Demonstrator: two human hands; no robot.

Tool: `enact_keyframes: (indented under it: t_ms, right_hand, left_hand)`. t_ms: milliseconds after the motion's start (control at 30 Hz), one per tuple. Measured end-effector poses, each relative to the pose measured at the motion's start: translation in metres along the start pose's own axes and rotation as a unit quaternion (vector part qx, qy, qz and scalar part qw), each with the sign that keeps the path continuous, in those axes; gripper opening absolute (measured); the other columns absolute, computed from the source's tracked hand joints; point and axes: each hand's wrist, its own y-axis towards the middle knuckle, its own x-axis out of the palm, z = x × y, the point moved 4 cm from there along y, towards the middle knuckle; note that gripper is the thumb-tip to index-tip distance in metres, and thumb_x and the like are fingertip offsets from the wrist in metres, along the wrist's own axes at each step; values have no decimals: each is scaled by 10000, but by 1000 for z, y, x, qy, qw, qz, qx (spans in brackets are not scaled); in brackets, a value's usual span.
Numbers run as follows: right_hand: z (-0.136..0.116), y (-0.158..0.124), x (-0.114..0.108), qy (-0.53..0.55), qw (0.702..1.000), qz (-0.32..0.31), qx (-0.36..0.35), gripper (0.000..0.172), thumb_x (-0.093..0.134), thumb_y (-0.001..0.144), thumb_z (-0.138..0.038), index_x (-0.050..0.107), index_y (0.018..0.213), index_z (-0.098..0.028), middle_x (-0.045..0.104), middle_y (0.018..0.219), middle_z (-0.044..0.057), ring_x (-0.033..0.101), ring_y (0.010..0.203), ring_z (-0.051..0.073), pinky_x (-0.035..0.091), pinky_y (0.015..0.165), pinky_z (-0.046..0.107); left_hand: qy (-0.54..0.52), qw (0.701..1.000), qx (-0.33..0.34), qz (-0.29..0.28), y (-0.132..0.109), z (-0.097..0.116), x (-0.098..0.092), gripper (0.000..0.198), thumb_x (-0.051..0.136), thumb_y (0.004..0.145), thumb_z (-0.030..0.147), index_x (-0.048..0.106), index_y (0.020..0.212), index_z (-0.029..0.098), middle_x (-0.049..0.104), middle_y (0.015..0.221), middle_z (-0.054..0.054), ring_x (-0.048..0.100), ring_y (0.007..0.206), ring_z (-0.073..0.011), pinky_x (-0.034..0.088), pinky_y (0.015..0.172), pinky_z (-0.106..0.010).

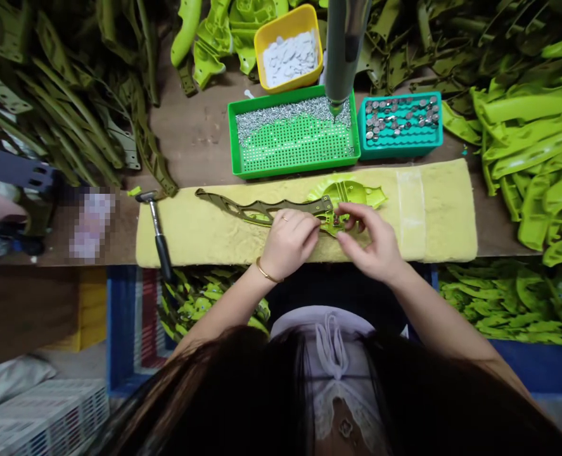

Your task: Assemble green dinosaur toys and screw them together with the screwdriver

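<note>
A long, curved olive plastic part with cut-outs lies on a yellow towel pad, over a lime-green piece. My left hand, with a bracelet at the wrist, is closed with curled fingers on the part's right end. My right hand hovers at that same end, thumb and fingers apart, beside a small dark-and-metallic detail in the lime plastic. I cannot make out anything between its fingers. Just behind sits a lime-green molded shell, its ribbed inside facing up.
A green tray of screws and a teal box of round metal pieces stand behind the pad. A power screwdriver hangs over the tray. A yellow bin holds white pieces. A hammer lies left; lime parts pile right.
</note>
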Motion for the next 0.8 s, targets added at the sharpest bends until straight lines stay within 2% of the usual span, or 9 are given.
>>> enact_keyframes:
  t_ms: [100, 200, 300, 433, 500, 567, 667, 733, 800]
  right_hand:
    - [9, -13, 15, 36, 993, 25, 113, 435, 642, 820, -328, 500, 1214, -210, 639, 1122, 95, 621, 757, 141, 533, 649, 309]
    - [17, -16, 18, 68, 982, 62, 164, 234, 585, 861, -292, 564, 1079, -209, 658, 1025, 61, 645, 793, 137, 555, 692, 296]
    - [14, -8, 12, 58, 989, 50, 123, 163, 550, 881, -239, 610, 1029, -208, 677, 1001, 53, 656, 890, 152, 566, 801, 325]
    - [6, 2, 7, 50, 998, 8, 45, 265, 473, 909, -180, 595, 1139, -229, 665, 1129, 62, 640, 1049, 173, 541, 931, 371]
    - [6, 1, 7, 75, 996, -7, 40, 325, 436, 919, -184, 535, 1224, -243, 624, 1210, 71, 648, 1031, 167, 547, 926, 375]
    - [6, -4, 5, 65, 997, 27, 37, 355, 441, 920, -219, 478, 1272, -249, 576, 1256, 90, 640, 1036, 178, 550, 909, 385]
    - [2, -14, 10, -63, 995, 79, 12, 533, 580, 863, -378, 403, 1345, -233, 553, 1266, 130, 569, 1141, 258, 507, 951, 459]
    - [0, -19, 22, -166, 985, 53, 4, 793, 657, 791, -495, 293, 1435, -210, 541, 1303, 159, 511, 1202, 318, 443, 1005, 524]
    - [1, -19, 35, -234, 972, 27, 21, 905, 645, 788, -536, 189, 1493, -198, 535, 1331, 167, 491, 1210, 336, 385, 1036, 554]
  left_hand:
    - [-27, 998, -57, -11, -2, 8, -3, 111, 523, 899, 227, 628, 926, 205, 699, 828, -54, 612, 803, -205, 430, 780, -362]
    - [-99, 989, -101, -52, -4, 14, 1, 101, 551, 882, 234, 630, 941, 210, 693, 823, -40, 619, 795, -196, 441, 769, -347]
    - [-147, 979, -114, -88, 0, 17, 5, 69, 614, 845, 266, 615, 820, 202, 675, 862, -52, 617, 847, -203, 450, 794, -351]
    - [-224, 956, -187, -24, 15, 9, 6, 151, 652, 815, 260, 613, 942, 187, 639, 821, -23, 595, 751, -156, 476, 694, -288]
    - [-296, 929, -221, -17, 23, 5, 11, 251, 651, 803, 211, 633, 1052, 186, 654, 797, -3, 593, 688, -129, 479, 641, -255]
    - [-358, 899, -252, -16, 27, 3, 17, 218, 668, 784, 189, 689, 1001, 178, 683, 785, -7, 614, 684, -128, 498, 647, -252]
    - [-450, 831, -326, -9, 28, 0, 25, 126, 696, 779, 233, 724, 875, 157, 708, 757, -25, 647, 658, -143, 540, 650, -279]
    - [-504, 782, -368, -3, 26, 0, 28, 124, 693, 791, 249, 709, 868, 153, 703, 717, -20, 658, 622, -145, 562, 632, -290]
    - [-527, 757, -386, 7, 25, 0, 27, 75, 687, 799, 222, 674, 835, 158, 691, 678, -6, 666, 606, -143, 574, 635, -292]
